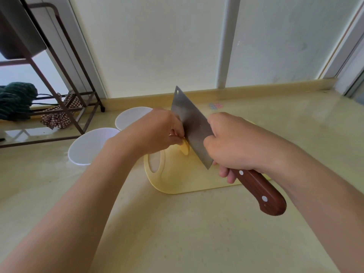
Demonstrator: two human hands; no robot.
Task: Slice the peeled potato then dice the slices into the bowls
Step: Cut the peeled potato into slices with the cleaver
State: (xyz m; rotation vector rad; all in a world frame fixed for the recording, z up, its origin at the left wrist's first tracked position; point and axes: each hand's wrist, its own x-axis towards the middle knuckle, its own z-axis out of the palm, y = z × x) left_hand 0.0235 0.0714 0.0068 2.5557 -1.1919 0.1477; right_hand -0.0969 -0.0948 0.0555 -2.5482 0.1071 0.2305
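The right hand (232, 142) is clenched around the front of the brown riveted handle of a cleaver (194, 125), its fingers wrapped under the wood and its knuckles against the heel of the blade; the rear of the handle sticks out toward the counter's near edge. The blade stands nearly upright over a pale yellow board (177, 174), its tip pointing toward the back edge of the counter (177, 233). The left hand (159, 131) is curled, fingertips pinching the potato (185, 148) just beside the blade's left face. Only a small yellow curve of the potato shows below those fingertips; the rest is hidden by the hand and the steel, so its size and how much is cut cannot be made out. Whether the blade's edge touches the board is also hidden. The right part of the board disappears behind the right hand and forearm; its handle hole shows at the left end. 2 white bowls sit left of the board: the near bowl (86, 148) is partly covered by the left forearm, the far bowl (130, 117) is partly covered by the left hand, and their insides cannot be read. A metal rack (65, 103) stands at the counter's back left corner, cut off by the frame, with dark green cloth (15, 99) and a checked cloth (59, 115) on it.
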